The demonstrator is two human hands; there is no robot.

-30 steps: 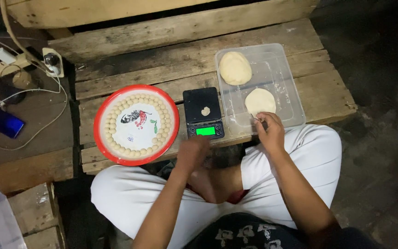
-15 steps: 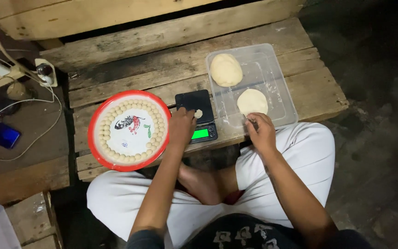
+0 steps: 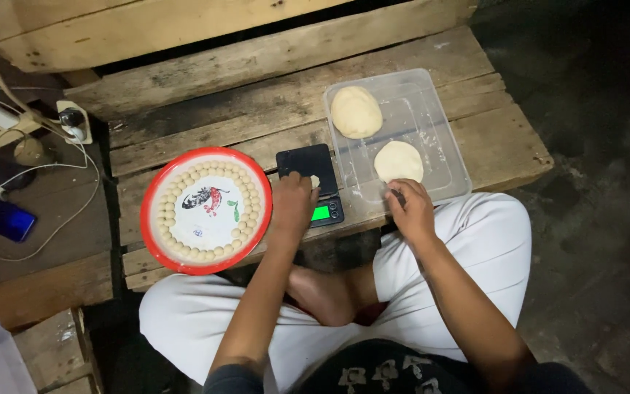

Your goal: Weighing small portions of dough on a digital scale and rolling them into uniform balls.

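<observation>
Far left of the frame there's a blue gadget [image 3: 9, 220] with white cables [image 3: 45, 164] running up to a plug block [image 3: 73, 121] at the upper left. Moving right, a red-rimmed round plate [image 3: 156, 197] sits on the wooden pallet [image 3: 220, 80], with small dough balls [image 3: 182, 250] lined up in a ring just inside the rim.

Just right of the plate is the left hand [image 3: 293, 204], resting on the near edge of a small black scale [image 3: 313, 182]. The fingers are curled down around a tiny dough piece [image 3: 315, 180] on the scale's platform (can't tell if it's actually pinched or just touched, the fingertips cover too much). The green display sits right beside the hand.

Further right, the right hand [image 3: 411, 211] is at the near rim of a clear plastic tray [image 3: 442, 131], fingers bent and closed on something small and dark, too tiny to make out. It touches the near edge of the flat dough disc [image 3: 398, 160]. A rounder dough lump [image 3: 356, 111] lies beyond it, toward the top of the frame, so both lie almost straight ahead of the right hand, which is clearly the nearer one. The left hand is closer to the scale and plate.
</observation>
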